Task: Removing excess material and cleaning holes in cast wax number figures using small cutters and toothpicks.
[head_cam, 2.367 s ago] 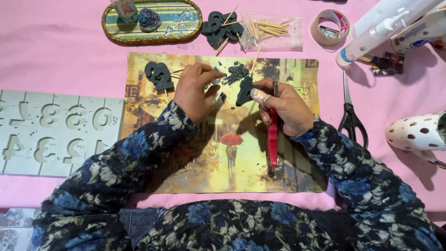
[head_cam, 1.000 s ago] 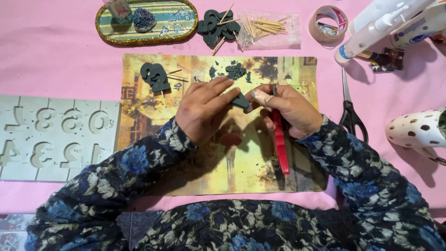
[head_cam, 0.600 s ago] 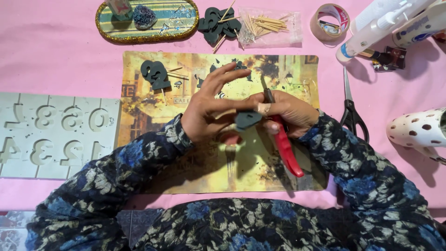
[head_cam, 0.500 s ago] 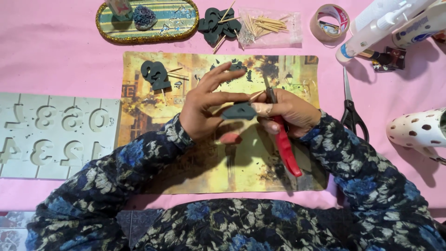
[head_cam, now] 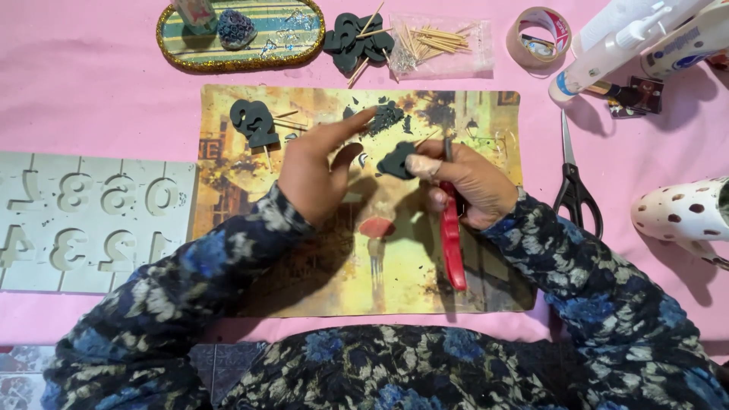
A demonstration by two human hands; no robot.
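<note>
- Right hand (head_cam: 467,182) grips a red knife (head_cam: 452,243) and pinches a dark piece (head_cam: 396,161) at its fingertips, above the mat (head_cam: 228,182).
- Left hand (head_cam: 315,171) hangs just left, fingers spread, holding nothing.
- Scissors (head_cam: 575,186) lie right.

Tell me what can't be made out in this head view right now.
- Dark cast piece: its shape, part hidden by the right hand.
- Red-handled tool: tip hidden behind the right hand's fingers.
- Spotted white tool: cut off by the right edge.
- Left hand: palm side hidden, faces away.
</note>
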